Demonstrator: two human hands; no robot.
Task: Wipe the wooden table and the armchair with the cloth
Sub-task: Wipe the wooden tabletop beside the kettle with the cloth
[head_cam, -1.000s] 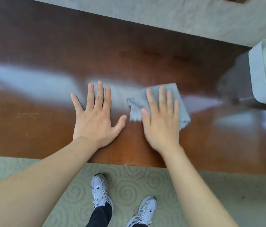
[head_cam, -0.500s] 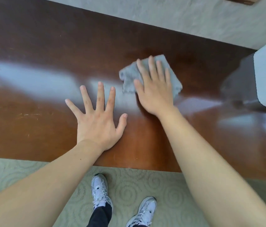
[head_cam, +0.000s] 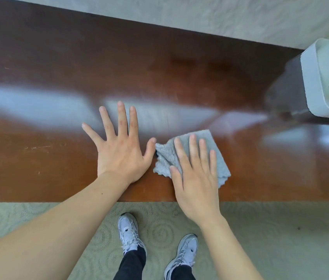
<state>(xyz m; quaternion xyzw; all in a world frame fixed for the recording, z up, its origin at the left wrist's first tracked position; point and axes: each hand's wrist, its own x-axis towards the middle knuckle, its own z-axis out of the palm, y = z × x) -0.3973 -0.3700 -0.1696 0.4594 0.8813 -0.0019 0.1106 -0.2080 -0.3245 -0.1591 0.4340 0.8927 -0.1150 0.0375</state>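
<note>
A glossy dark-brown wooden table (head_cam: 58, 63) fills the upper half of the view. A grey cloth (head_cam: 164, 156) lies flat on it close to the near edge. My right hand (head_cam: 195, 178) presses flat on the cloth, fingers stretched forward and palm reaching the table's edge. My left hand (head_cam: 122, 148) rests flat on the bare wood just left of the cloth, fingers spread, thumb tip touching the cloth's left edge. The armchair is out of view.
A white box-like container (head_cam: 311, 77) stands on the table at the far right. Pale patterned carpet (head_cam: 270, 239) lies below the table's near edge, where my two white sneakers (head_cam: 128, 233) stand. More carpet shows beyond the far edge.
My right hand has pulled the cloth back from the table's far middle to the near edge, beside my left thumb. My left hand has stayed in place, flat on the wood.
</note>
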